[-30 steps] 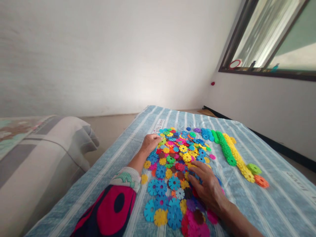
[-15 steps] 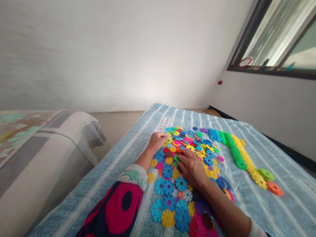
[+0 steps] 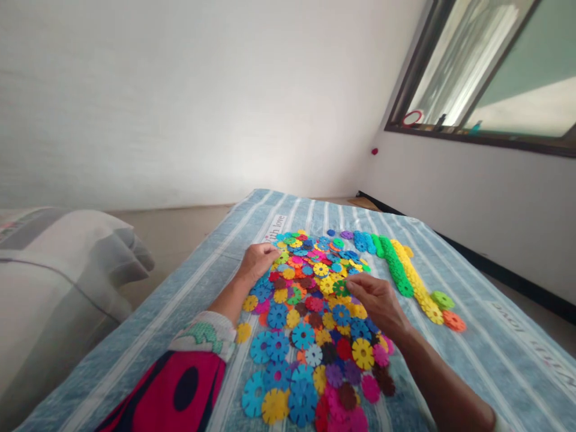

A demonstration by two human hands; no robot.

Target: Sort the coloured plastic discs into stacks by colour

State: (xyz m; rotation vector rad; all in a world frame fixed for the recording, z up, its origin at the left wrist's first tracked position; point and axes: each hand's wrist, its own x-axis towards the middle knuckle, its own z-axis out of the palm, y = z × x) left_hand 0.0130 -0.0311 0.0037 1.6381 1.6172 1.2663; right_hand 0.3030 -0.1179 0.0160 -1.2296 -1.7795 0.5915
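Overall, the pile (image 3: 314, 305) consists of thin plastic discs, round with notched rims and small centre holes, in mixed colours, overlapping on a woven-looking blue cloth (image 3: 171, 342) with white stripes. Right hand (image 3: 378, 297): thumb and fingers pinch a green disc (image 3: 339, 288) by its edge, over the pile's right side. Left hand (image 3: 257, 261): fingertips drawn in at the pile's upper left edge, beside a lime disc (image 3: 282, 258); cannot tell whether it grips anything. Discs packed face to face form a ridged green row (image 3: 396, 270) and a yellow row (image 3: 418, 285), just touching; an orange piece (image 3: 454, 321) sits at the near end. A strip of cloth separates pile from rows, and wider cloth extends to the right. At left, floor (image 3: 180, 234) shows between the cloth's edge and a grey cover (image 3: 67, 270). Printed lettering: "with love" (image 3: 276, 229) beyond the left hand; similar lettering, inverted, at far right.
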